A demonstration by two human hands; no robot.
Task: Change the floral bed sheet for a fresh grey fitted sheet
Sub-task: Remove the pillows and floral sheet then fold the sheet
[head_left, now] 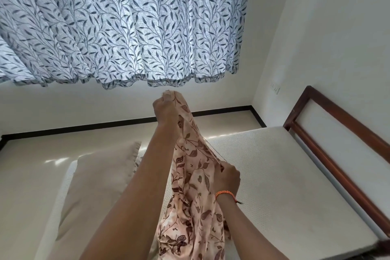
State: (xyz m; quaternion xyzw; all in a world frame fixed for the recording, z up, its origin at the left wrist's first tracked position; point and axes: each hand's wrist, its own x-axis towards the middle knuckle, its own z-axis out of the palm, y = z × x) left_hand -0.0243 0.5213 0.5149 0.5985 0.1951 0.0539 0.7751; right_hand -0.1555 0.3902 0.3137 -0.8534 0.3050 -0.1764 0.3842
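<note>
The floral bed sheet [191,194], pink with brown leaves, hangs bunched in a long strip in front of me above the bare white mattress [272,177]. My left hand [163,106] is raised high and grips the sheet's top end. Lower down, my right hand [229,176], with an orange band at the wrist, pinches the sheet's edge. No grey fitted sheet is in view.
A beige pillow [101,183] lies on the mattress at the left. The brown wooden bed frame [337,150] runs along the right side by the white wall. A leaf-patterned curtain [126,23] hangs ahead above the pale floor [63,143].
</note>
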